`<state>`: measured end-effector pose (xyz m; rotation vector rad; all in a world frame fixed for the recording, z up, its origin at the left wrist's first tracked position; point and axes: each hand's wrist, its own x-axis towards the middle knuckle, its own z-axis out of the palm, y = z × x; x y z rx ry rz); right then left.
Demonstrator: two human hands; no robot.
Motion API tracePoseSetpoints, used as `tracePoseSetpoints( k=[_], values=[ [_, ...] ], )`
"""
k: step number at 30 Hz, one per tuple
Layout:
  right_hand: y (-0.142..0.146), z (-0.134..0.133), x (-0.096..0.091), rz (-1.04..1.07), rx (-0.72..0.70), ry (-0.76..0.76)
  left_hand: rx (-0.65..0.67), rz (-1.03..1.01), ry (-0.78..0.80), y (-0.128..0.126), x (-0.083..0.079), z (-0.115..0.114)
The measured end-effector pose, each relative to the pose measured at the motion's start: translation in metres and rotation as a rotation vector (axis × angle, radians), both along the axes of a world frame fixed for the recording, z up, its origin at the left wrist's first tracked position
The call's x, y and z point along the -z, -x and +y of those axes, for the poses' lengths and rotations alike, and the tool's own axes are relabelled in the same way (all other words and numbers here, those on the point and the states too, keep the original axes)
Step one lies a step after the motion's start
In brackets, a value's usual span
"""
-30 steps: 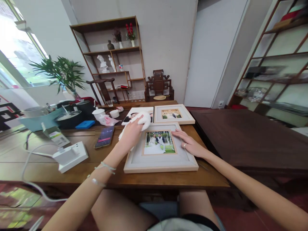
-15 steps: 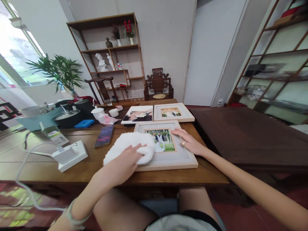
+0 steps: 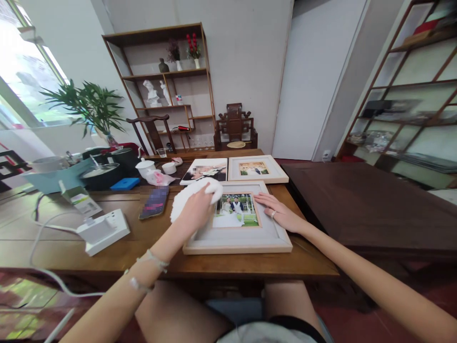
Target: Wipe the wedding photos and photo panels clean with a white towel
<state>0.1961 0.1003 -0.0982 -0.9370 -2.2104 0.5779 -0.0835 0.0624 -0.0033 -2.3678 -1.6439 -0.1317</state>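
Observation:
A light wooden picture frame [image 3: 237, 248] with a wide pale mat lies flat on the table in front of me, around a photo of two people outdoors. My left hand [image 3: 197, 208] grips a fluffy white cloth [image 3: 183, 197] over the frame's upper left side; part of the cloth hangs past that edge. My right hand [image 3: 280, 213] rests flat on the frame's right side, fingers stretched out with the tips at the photo's edge. Behind it lie a second framed photo [image 3: 274, 177] and a frameless photo panel [image 3: 189, 176].
On the left of the wooden table [image 3: 200, 263] are a phone [image 3: 154, 202], a white power strip [image 3: 109, 233] with cables, a blue box [image 3: 124, 184] and a white teapot [image 3: 145, 166]. A dark table [image 3: 357, 205] stands to the right.
My left hand has moved the cloth away from me, up to the frame's upper left, uncovering the photo's left part and the lower left corner. My right hand has stayed in place.

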Motion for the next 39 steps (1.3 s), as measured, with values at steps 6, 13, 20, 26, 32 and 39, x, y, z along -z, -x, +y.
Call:
tracePoseSetpoints(
  k=[6, 13, 20, 26, 32, 39],
  values=[
    [0.001, 0.0, 0.001, 0.011, 0.013, 0.007, 0.144, 0.039, 0.024, 0.018, 0.006, 0.045],
    [0.0, 0.0, 0.002, 0.021, 0.004, -0.02, 0.284, 0.109, 0.231, 0.019, -0.001, -0.015],
    [0.0, -0.001, 0.002, 0.022, 0.02, -0.008, 0.217, 0.038, 0.459, 0.006, -0.031, -0.098],
    [-0.001, -0.001, 0.0, -0.013, -0.015, -0.025, 0.169, 0.142, 0.232, -0.001, 0.0, -0.071],
    [-0.001, 0.002, 0.002, -0.032, -0.031, -0.053, 0.16, 0.126, -0.071, 0.025, 0.012, 0.022],
    [-0.001, 0.003, 0.005, -0.018, -0.033, -0.067, 0.372, 0.162, -0.025, 0.027, 0.018, 0.056]
  ],
)
